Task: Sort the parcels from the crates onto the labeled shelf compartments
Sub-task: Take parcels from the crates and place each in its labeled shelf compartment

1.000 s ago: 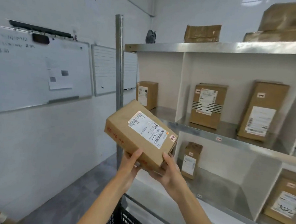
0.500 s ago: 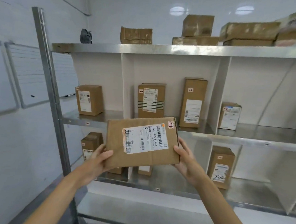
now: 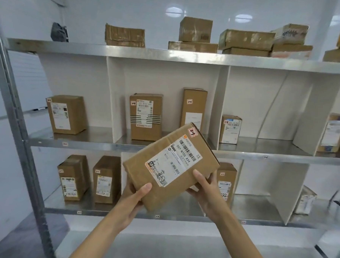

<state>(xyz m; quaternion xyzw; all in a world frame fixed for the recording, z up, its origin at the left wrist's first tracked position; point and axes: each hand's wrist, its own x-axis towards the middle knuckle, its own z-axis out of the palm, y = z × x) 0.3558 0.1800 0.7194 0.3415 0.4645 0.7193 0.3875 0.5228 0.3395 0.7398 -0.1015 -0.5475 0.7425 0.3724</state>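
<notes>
Parcel (image 3: 171,166) tilted, w/ underside hidden

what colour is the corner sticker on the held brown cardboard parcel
Corner sticker: white, red-edged, black handwriting; head view.

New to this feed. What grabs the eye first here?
The tilted parcel at centre, white label facing the camera, gripped by the left hand at its lower corner and the right hand at its lower right edge. Behind it, the metal shelf with white dividers holds upright boxes, with cartons piled on its top.
</notes>
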